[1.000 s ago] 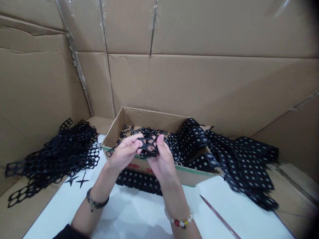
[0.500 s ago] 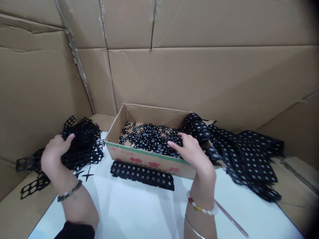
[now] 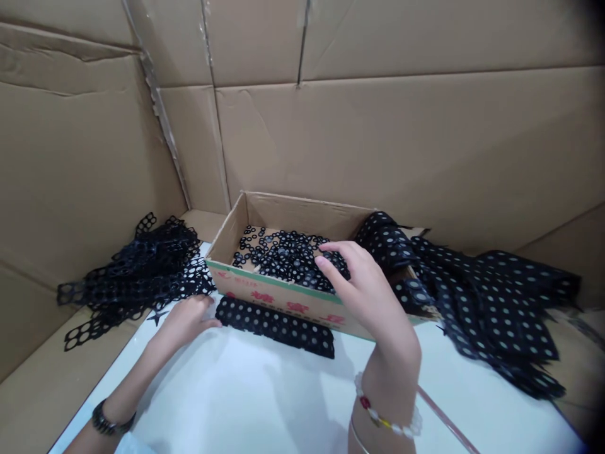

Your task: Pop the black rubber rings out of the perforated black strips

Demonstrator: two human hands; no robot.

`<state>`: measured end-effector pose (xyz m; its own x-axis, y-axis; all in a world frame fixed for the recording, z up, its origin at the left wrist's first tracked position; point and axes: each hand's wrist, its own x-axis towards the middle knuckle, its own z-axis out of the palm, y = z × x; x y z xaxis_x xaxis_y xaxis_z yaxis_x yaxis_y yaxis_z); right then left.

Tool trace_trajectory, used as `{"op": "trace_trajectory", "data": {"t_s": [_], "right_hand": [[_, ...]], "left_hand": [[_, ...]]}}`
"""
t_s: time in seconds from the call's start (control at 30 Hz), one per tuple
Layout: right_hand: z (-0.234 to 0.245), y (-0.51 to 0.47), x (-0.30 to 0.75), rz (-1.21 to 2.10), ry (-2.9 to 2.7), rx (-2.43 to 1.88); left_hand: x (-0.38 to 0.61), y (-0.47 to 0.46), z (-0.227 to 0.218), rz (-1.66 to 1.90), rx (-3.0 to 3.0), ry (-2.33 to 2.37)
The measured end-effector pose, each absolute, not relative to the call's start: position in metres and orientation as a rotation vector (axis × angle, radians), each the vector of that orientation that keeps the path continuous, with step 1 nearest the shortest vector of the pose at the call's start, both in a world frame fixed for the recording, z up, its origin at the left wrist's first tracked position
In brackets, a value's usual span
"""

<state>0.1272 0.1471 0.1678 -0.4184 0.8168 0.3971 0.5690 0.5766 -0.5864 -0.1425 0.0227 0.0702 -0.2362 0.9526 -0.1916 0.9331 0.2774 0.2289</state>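
Note:
My left hand (image 3: 185, 320) lies low on the white table (image 3: 265, 403), its fingertips touching the left end of a black strip with white dots (image 3: 276, 326) that lies in front of a cardboard box (image 3: 278, 296). The hand's fingers are stretched out and hold nothing. My right hand (image 3: 363, 284) reaches over the box's front wall with fingers spread, resting on the heap of small black rings (image 3: 283, 255) inside. A pile of emptied black hole-punched sheets (image 3: 137, 274) lies to the left of the box.
Several black dotted sheets (image 3: 477, 296) drape from the box's right end across the table. A thin metal rod (image 3: 444, 419) lies at the lower right. Brown cardboard walls (image 3: 378, 139) enclose the back and both sides.
My left hand has left the pile of emptied sheets and moved right to the dotted strip in front of the box. My right hand has stayed over the rings in the box.

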Motion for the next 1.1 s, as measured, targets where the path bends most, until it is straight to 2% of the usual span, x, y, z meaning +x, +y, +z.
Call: {"op": "trace_trajectory", "data": {"t_s": [0.13, 0.37, 0.53, 0.7, 0.87, 1.1], "right_hand": [[0.169, 0.144, 0.123, 0.499, -2.192, -1.067], [0.168, 0.136, 0.114, 0.496, -2.266, -0.980], [0.167, 0.128, 0.102, 0.544, -2.329, -0.886], [0.167, 0.120, 0.092, 0.593, -2.433, -0.807], [0.173, 0.113, 0.090, 0.655, -2.484, -0.790], [0.186, 0.092, 0.101, 0.681, -2.482, -0.863]], "left_hand": [[-0.148, 0.019, 0.042, 0.165, 1.769, 2.294], [-0.117, 0.011, 0.035, 0.498, 1.709, 2.454], [-0.106, 0.016, 0.030, 0.794, 1.516, 2.389], [-0.108, 0.026, 0.029, 0.748, 1.404, 2.271], [-0.108, 0.015, 0.071, 0.659, 1.586, 1.894], [-0.070, 0.025, 0.146, 0.981, 1.430, 1.263]]}}
